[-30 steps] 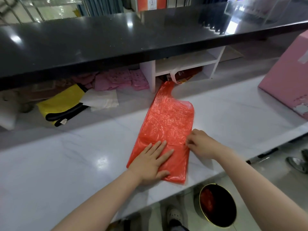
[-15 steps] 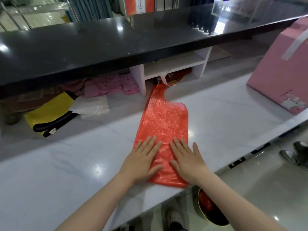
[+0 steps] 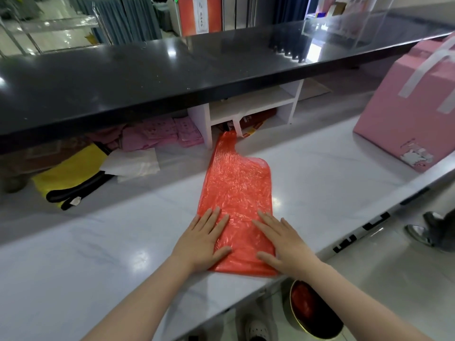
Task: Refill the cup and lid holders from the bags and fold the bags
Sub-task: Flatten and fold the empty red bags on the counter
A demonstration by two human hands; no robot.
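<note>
Your left hand (image 3: 204, 239) and right hand (image 3: 283, 244) flat, fingers straight, pressing the near end of the red plastic bag (image 3: 236, 190), pink box (image 3: 408, 112) far right of your right hand

Bag (image 3: 236, 190): flat on the counter (image 3: 320, 183), handle end under the raised shelf (image 3: 147, 77).
Left hand (image 3: 204, 239): on the bag's near left edge.
Right hand (image 3: 283, 242): on its near right edge.
Box (image 3: 408, 114): far right on the counter.
Bin (image 3: 312, 311): on the floor below the counter's near edge.

both hands (image 3: 203, 242) (image 3: 285, 244) flat on red bag (image 3: 236, 188), white counter (image 3: 98, 254)
</note>
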